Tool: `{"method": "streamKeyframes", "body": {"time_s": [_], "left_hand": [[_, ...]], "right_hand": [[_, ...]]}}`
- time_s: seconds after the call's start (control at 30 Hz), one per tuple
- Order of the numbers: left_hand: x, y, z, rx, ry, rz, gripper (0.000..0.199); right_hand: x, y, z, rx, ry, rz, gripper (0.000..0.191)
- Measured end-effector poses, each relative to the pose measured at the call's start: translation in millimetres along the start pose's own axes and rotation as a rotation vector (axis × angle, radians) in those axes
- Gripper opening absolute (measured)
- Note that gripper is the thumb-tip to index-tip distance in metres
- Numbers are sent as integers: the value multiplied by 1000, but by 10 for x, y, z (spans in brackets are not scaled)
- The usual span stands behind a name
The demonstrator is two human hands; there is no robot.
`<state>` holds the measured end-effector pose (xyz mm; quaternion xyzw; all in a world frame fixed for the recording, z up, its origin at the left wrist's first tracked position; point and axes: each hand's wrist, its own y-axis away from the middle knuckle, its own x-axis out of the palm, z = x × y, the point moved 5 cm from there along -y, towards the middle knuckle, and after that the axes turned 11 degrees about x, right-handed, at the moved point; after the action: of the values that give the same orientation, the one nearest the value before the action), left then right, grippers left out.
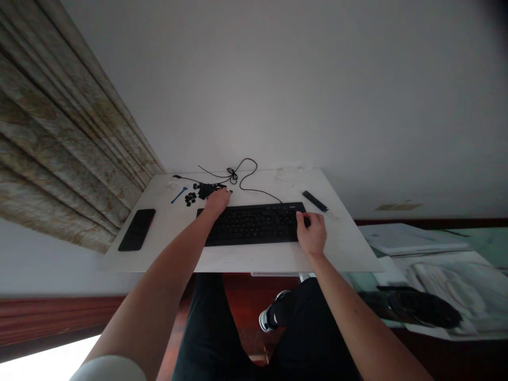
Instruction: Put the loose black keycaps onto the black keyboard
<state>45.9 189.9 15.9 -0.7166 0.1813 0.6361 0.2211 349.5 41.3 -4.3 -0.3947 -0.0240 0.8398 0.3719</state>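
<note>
Left hand [218, 201] at small black keycaps [207, 189] behind long black keyboard [250, 226], right hand [312, 234] touching it, grips unclear; flat black phone [137, 230] left.

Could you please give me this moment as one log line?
left hand: at black keycaps; right hand: at right end of keyboard; blue tool: left of keycaps; phone: on table

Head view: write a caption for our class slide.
Left hand at a pile of small black pieces, right hand at the right end of a black rectangular keyboard on a white table.
</note>
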Motion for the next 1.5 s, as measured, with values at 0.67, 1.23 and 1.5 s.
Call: {"method": "streamKeyframes", "body": {"time_s": [0.67, 1.23, 1.5], "left_hand": [[-16, 906, -643, -510, 2097, -545, 17], [119, 1320, -1157, -481, 2184, -573, 24], [218, 1384, -1226, -465, 1984, -551, 24]], "right_hand": [[-10, 223, 296, -280, -28, -12, 22], [108, 951, 1296, -240, -521, 663, 20], [144, 1001, 1115, -190, -461, 666, 19]]}}
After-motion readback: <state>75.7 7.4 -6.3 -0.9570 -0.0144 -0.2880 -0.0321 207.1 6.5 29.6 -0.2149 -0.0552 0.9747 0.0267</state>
